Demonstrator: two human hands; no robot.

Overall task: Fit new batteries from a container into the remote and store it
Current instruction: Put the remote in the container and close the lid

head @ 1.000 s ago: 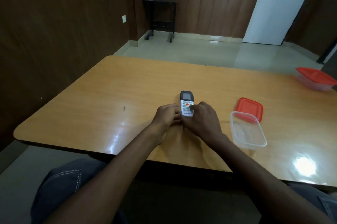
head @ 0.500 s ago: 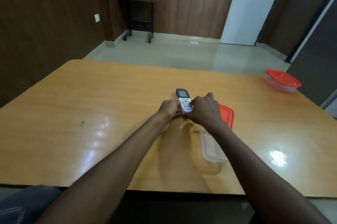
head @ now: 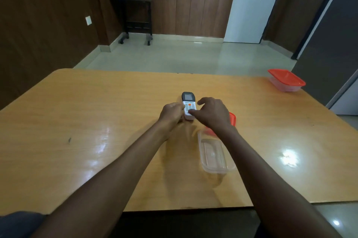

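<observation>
Left hand [head: 171, 112] is gripping the remote [head: 188, 105] face-up on the table [head: 77, 114], right hand [head: 211, 113] is hovering loosely curled with thumb on keypad, likely testing it; next, storing it in the open clear container [head: 214, 155].

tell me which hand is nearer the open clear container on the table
Right. The right hand hovers just beyond the clear container, its wrist above the far end. The left hand holds the remote further to the left.
</observation>
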